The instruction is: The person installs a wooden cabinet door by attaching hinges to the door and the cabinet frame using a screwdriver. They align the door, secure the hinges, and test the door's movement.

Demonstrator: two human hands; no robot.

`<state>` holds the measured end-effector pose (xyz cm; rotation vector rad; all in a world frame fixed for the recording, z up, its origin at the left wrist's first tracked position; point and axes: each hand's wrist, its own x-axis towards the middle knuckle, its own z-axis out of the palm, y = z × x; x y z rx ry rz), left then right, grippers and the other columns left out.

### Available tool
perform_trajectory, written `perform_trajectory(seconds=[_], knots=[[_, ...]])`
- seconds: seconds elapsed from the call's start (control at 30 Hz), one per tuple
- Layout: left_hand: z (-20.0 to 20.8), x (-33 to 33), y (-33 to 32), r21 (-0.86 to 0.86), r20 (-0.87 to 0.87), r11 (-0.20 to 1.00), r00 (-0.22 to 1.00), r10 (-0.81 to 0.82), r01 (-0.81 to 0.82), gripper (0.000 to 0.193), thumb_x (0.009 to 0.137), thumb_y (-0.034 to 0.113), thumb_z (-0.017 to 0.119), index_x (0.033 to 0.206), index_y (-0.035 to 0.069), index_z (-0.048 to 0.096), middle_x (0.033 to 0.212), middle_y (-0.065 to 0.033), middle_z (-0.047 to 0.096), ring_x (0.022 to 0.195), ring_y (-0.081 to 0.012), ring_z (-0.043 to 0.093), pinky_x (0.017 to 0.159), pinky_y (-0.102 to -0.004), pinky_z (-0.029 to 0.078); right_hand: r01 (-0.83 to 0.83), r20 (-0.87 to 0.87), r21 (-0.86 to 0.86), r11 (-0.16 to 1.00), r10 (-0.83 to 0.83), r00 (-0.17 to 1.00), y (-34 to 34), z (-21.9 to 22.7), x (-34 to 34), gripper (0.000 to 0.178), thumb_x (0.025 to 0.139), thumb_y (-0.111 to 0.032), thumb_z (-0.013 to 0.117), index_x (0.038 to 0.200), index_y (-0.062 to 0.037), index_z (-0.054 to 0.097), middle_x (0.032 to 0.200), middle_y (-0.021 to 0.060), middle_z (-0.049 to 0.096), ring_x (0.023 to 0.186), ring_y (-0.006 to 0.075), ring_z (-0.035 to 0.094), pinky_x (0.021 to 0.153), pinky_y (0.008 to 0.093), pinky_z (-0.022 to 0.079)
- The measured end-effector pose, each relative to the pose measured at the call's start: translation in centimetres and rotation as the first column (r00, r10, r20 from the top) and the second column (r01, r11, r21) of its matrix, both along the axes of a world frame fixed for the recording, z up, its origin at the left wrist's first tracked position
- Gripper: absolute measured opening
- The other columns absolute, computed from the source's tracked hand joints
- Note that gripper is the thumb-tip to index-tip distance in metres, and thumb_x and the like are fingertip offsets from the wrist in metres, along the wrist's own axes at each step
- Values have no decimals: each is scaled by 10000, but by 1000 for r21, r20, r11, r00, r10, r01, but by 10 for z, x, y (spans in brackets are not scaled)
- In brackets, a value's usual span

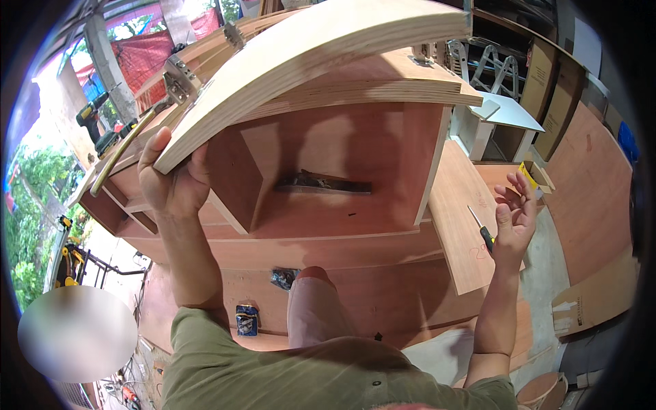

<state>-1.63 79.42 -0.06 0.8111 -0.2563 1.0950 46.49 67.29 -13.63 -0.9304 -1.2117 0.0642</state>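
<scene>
Fingers of our left hand clamp the pale plywood door panel's lower corner, hinges already fitted, door unhung; our right hand pinches a yellow-handled screwdriver beside the reddish plywood cabinet.

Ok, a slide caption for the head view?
Left hand grips a hinged plywood door; right hand holds a screwdriver.
</scene>
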Motion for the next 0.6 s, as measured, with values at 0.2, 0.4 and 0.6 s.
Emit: perform_trajectory(seconds=[0.2, 0.4, 0.6], knots=[[13, 14, 1, 88, -61, 996, 998, -27, 32, 499, 933, 120, 427, 1312, -179, 302, 1300, -346, 471, 1181, -484, 519, 992, -590, 475, -8, -22, -25, 1000, 7, 1000, 0, -7, 2, 589, 880, -280, 695, 1359, -25, 464, 1283, 93, 541, 1036, 153, 558, 914, 303, 434], [20, 15, 19, 13, -135, 995, 986, 96, -95, 505, 906, 125, 460, 1299, -158, 319, 1266, -329, 497, 1121, -467, 570, 901, -577, 541, -16, -19, -22, 1000, 16, 1000, -3, -3, 1, 573, 879, -254, 691, 1356, -27, 469, 1284, 84, 539, 1038, 146, 554, 916, 294, 435], [19, 16, 36, -97, -236, 989, 968, 82, -108, 463, 892, 141, 478, 1245, -142, 383, 1201, -284, 553, 1071, -416, 612, 850, -539, 583, -22, -57, -42, 999, 19, 998, -11, -15, 8, 532, 890, -197, 657, 1354, -19, 466, 1235, 90, 564, 1050, 152, 561, 931, 303, 424]])
